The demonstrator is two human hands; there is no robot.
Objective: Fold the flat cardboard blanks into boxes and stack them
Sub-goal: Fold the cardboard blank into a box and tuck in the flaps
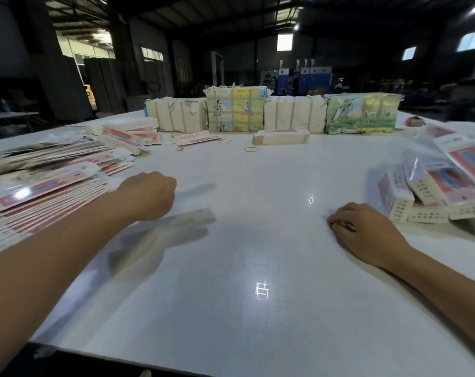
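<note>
**Both hands on surface, blank blurred at left hand**

L hand [149, 194]: fingers curled, above the white surface [258, 308], just right of the flat blanks. A blurred flat piece [187, 219] shows right beside it, w/ a second smeared streak further back; looks like a blank, but too blurred to confirm, and cannot tell whether the hand grips it or not.

R hand [364, 229]: rests on the surface, fingers loosely curled, fingertips down. Nothing held. Sits just left of the folded boxes, not touching them.

Flat blanks [40, 197]: large fanned pile at left edge of surface, red/white print, overlapping. More loose blanks and a few part-folded ones [127, 134] behind it.

Folded boxes [432, 194]: heap at right edge, some lying on sides, several under clear plastic bags.

Far side of surface: row of wrapped bundles [274, 112], two plain cream, two w/ green/yellow printed wrap. One small bundle of blanks [281, 136] lies in front of them. Rubber bands [251, 149] scattered nearby.

Background: dim warehouse, detail not legible.
</note>
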